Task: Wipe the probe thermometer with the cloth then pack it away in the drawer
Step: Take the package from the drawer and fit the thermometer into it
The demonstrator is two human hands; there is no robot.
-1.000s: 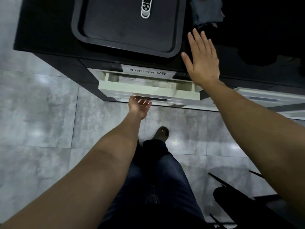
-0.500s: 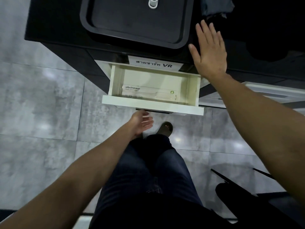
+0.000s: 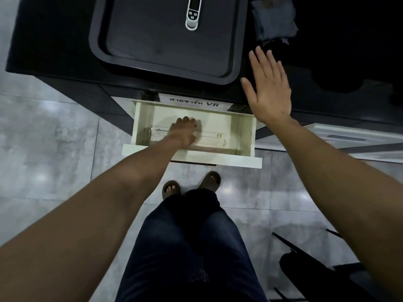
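Observation:
The white probe thermometer (image 3: 193, 13) lies on a black tray (image 3: 96, 46) on the dark counter, untouched. To the right of the tray sits a grey cloth (image 3: 272, 18). Below the counter a cream drawer (image 3: 218, 159) stands pulled out. Inside it lies a clear plastic case (image 3: 213, 138) with a label. My left hand (image 3: 183, 132) reaches into the drawer, its fingers curled over the far edge of the case. My right hand (image 3: 269, 92) rests flat, fingers straight, on the counter beside the tray's right corner.
A label with "VR" (image 3: 194, 102) sits on the cabinet front above the drawer. A second pale drawer front (image 3: 349, 136) is to the right. My legs and sandalled feet (image 3: 192, 188) stand on grey floor tiles; a dark chair base (image 3: 316, 264) is at lower right.
The drawer has come fully out. My left hand left the drawer's underside and went into the drawer onto the clear case. My right hand stayed flat on the counter.

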